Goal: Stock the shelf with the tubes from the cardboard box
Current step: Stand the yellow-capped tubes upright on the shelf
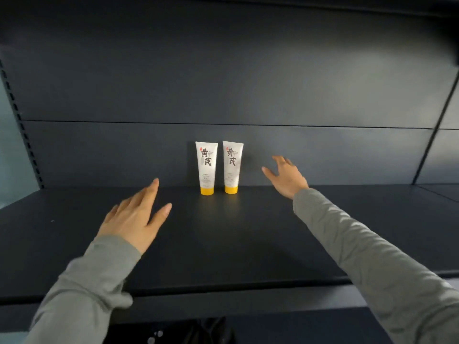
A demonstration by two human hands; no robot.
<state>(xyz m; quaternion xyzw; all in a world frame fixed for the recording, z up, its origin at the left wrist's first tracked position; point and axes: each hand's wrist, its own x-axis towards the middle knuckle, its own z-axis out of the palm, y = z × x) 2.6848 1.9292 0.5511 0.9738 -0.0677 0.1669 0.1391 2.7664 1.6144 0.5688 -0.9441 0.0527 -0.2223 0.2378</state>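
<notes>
At the back of the dark shelf (223, 244), two white tubes stand upright on yellow caps, side by side: the left tube (206, 167) and the right tube (232, 167), a small gap between them. My right hand (285, 177) hovers near the right tube, fingers spread, empty. My left hand (135, 217) is open over the shelf, well apart, holding nothing. Grey sleeves (367, 249) cover both arms.

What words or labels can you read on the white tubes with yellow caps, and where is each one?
"黄芪": large dark brush characters on the left white tube with a yellow cap.
"黄芪": same characters on the right white tube with a yellow cap.
Small red seal and fine print lower on both tubes: too small to read.
</notes>
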